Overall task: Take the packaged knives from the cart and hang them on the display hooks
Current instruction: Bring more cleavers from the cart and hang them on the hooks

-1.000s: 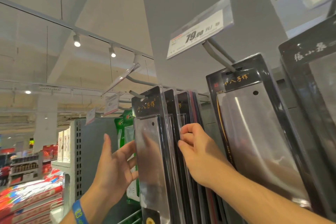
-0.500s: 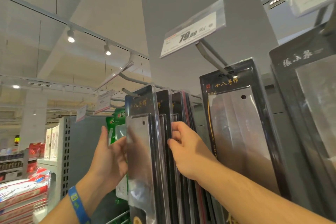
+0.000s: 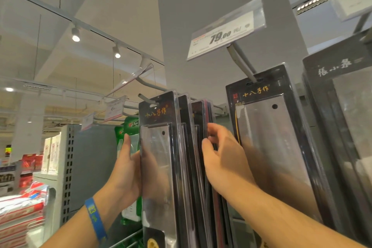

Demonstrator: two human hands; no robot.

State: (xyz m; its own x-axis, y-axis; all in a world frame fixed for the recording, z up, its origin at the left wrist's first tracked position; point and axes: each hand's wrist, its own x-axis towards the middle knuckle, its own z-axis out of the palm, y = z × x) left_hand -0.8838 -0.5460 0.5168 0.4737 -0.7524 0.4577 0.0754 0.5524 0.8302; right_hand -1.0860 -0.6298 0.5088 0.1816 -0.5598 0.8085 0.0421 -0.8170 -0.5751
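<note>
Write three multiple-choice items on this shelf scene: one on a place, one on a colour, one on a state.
1. Where is the 79.00 price tag?
A. above the hanging knife packs
B. on the floor
C. on a cart

2. What colour is the wristband?
A. red
B. blue
C. white

3. What is the right hand doing?
A. hanging idle
B. holding the price tag
C. gripping the edges of knife packs

Key: 1 A, it sits on an arm over the packs; 2 B, the band is plainly blue; 3 C, it curls round pack edges.
</note>
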